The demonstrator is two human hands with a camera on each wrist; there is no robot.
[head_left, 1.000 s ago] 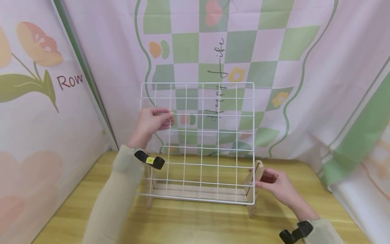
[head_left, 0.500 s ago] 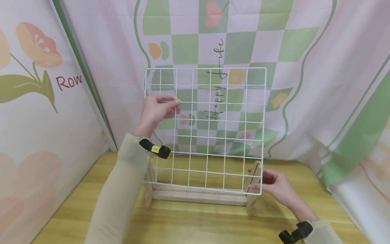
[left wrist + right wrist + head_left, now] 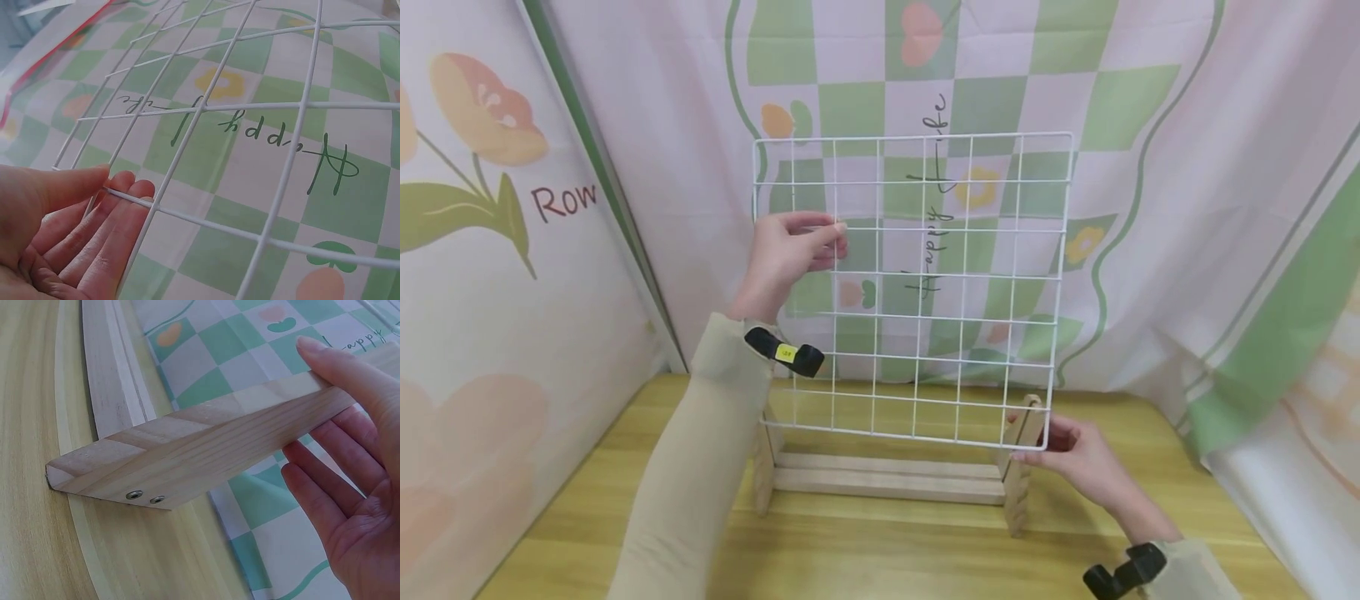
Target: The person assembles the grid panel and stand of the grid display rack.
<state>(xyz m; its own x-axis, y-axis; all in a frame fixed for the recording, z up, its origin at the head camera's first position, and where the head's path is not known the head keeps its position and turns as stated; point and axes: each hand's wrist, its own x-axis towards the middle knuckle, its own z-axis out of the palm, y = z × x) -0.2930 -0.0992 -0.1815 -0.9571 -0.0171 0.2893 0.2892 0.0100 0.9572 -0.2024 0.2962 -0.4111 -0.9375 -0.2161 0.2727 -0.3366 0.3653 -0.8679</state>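
My left hand (image 3: 786, 254) pinches a white wire grid panel (image 3: 920, 274) between thumb and fingers near its left side. The panel is held upright, its lower edge raised above the crossbar of a pale wooden stand (image 3: 887, 485). In the left wrist view the thumb (image 3: 75, 185) presses a wire against the fingers behind it. My right hand (image 3: 1086, 458) grips the stand's right side board (image 3: 1017, 493), near its upper end. In the right wrist view the thumb lies over the edge of that board (image 3: 212, 447) and the fingers are behind it. The left forearm partly hides the left side board.
The stand rests on a wood-grain table (image 3: 880, 550). Behind it hangs a green-and-white checked cloth (image 3: 913, 108); flower-printed cloth (image 3: 482, 317) closes off the left side, and more cloth hangs at the right. A black strap (image 3: 784, 352) circles the left wrist.
My left hand has lifted the wire grid panel up from low in front of the stand, and slightly right. The right hand has stayed on the side board.
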